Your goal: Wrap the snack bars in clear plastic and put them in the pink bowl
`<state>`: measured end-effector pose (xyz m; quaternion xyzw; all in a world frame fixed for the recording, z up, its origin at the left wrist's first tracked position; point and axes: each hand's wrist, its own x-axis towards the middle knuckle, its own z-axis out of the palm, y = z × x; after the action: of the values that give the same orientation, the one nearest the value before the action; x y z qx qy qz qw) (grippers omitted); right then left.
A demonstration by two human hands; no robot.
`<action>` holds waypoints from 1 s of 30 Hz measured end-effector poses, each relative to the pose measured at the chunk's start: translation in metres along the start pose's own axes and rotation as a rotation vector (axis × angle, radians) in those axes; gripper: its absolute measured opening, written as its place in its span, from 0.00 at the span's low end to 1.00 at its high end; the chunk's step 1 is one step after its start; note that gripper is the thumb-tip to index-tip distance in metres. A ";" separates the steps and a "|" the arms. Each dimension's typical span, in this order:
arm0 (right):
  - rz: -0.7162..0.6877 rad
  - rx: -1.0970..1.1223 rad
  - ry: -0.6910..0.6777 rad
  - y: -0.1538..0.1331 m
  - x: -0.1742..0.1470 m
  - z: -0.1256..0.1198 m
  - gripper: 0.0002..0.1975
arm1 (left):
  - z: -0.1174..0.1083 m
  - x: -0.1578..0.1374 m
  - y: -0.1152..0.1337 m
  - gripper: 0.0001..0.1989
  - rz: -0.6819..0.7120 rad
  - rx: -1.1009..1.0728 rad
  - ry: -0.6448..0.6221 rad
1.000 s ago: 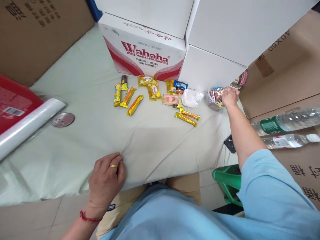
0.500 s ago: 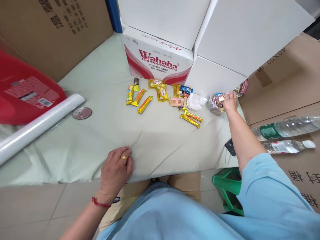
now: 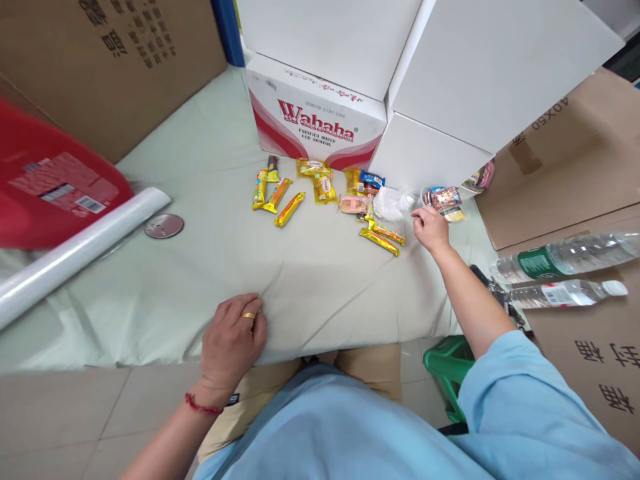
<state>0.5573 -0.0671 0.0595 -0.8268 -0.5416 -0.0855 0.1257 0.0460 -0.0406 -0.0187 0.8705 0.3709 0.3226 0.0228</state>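
My left hand (image 3: 233, 337) rests on the cloth near the table's front edge, fingers curled in and nothing seen in them. My right hand (image 3: 431, 228) is closed in front of a clear plastic container (image 3: 425, 195), its fingertips close to the rim; whatever they pinch cannot be made out. Wrapped snacks (image 3: 445, 197) fill the container, most of which the hand hides. Left of that hand lie a crumpled white plastic bag (image 3: 391, 203), two yellow snack bars (image 3: 380, 241), a pink-wrapped snack (image 3: 353, 203) and a blue packet (image 3: 373, 179).
More yellow bars (image 3: 289, 209) and yellow packets (image 3: 325, 188) lie before the Wahaha carton (image 3: 315, 117). At left are a red jug (image 3: 55, 180), a white roll (image 3: 85, 250) and a round metal disc (image 3: 164, 226). Bottles (image 3: 570, 293) lie at right, beside cardboard.
My right hand has moved left and toward me, off the top of the snacks in the container to its front. The snacks there are now uncovered. My left hand has stayed still.
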 end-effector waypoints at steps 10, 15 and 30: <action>0.085 0.235 0.006 -0.029 0.023 0.028 0.16 | 0.000 0.000 0.001 0.10 0.012 0.021 0.011; 0.143 0.243 -0.056 -0.041 0.025 0.036 0.08 | 0.000 0.000 0.002 0.09 -0.029 0.018 -0.019; 0.563 1.713 -0.026 -0.150 -0.147 -0.021 0.20 | -0.004 0.040 0.083 0.30 -0.919 -1.299 -0.319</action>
<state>0.3611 -0.1447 0.0560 -0.5528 -0.1987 0.3907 0.7087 0.1159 -0.0752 0.0294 0.4799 0.4224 0.3041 0.7063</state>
